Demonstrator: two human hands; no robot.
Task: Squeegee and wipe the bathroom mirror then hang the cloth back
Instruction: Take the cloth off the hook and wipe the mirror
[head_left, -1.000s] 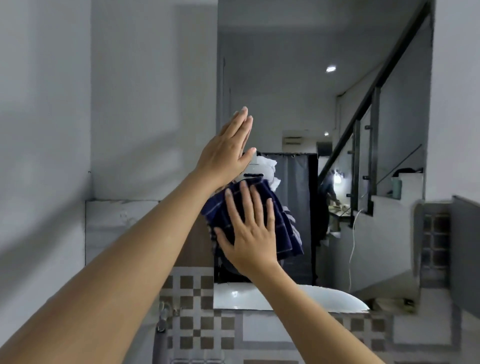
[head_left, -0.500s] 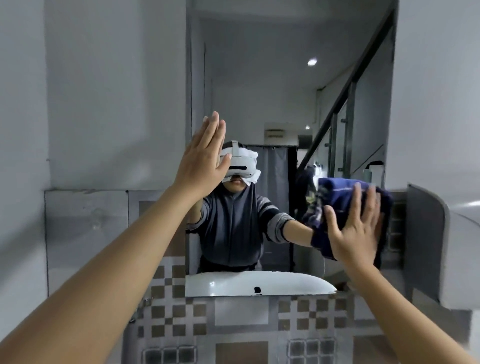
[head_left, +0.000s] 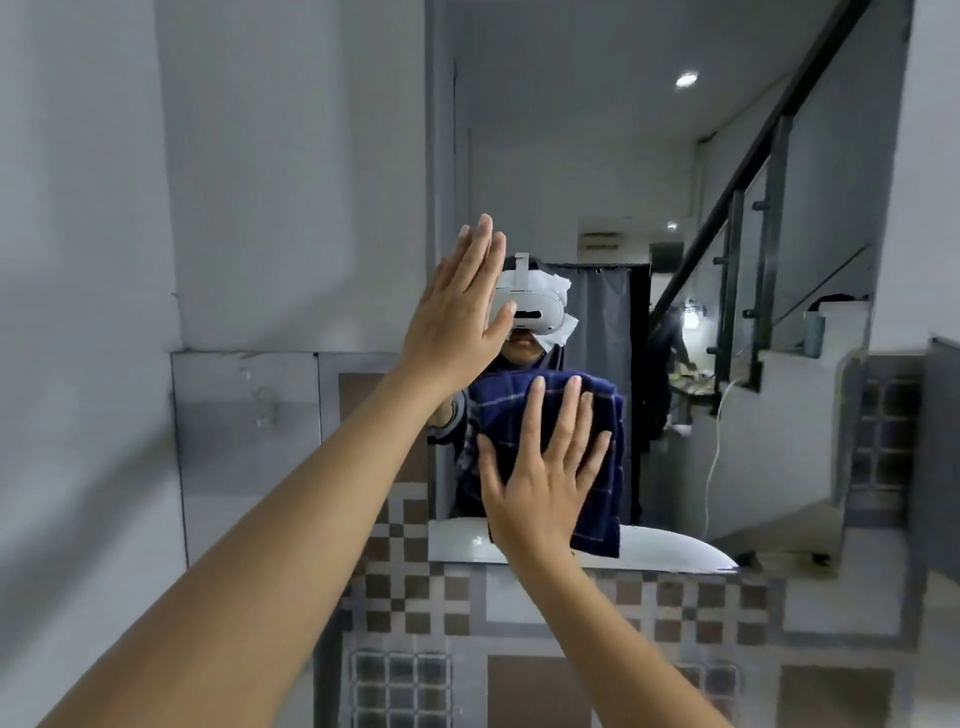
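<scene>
A dark blue checked cloth (head_left: 550, 415) is pressed flat against the bathroom mirror (head_left: 571, 156) under the right hand (head_left: 540, 478), low on the glass just above its bottom edge. The cloth spreads out past the fingertips above and hangs down to the right of the palm, its lower corner reaching over the mirror's bottom edge. The right hand lies open on it, fingers spread wide and pointing up, palm flat to the fabric rather than gripping it.

Up and to the left of that hand, the left hand (head_left: 462, 312) is also open, fingers straight and close together, palm toward the glass near the mirror's left edge; it holds nothing, and whether it touches the glass cannot be told.

Beyond the hands the mirror shows a reflection of the person wearing a white headset (head_left: 535, 306), a grey curtain (head_left: 602, 364) behind, and a dark stair railing (head_left: 748, 171) to the right. Below both wrists runs a wall of brown-and-grey checkered tiles (head_left: 415, 597).
</scene>
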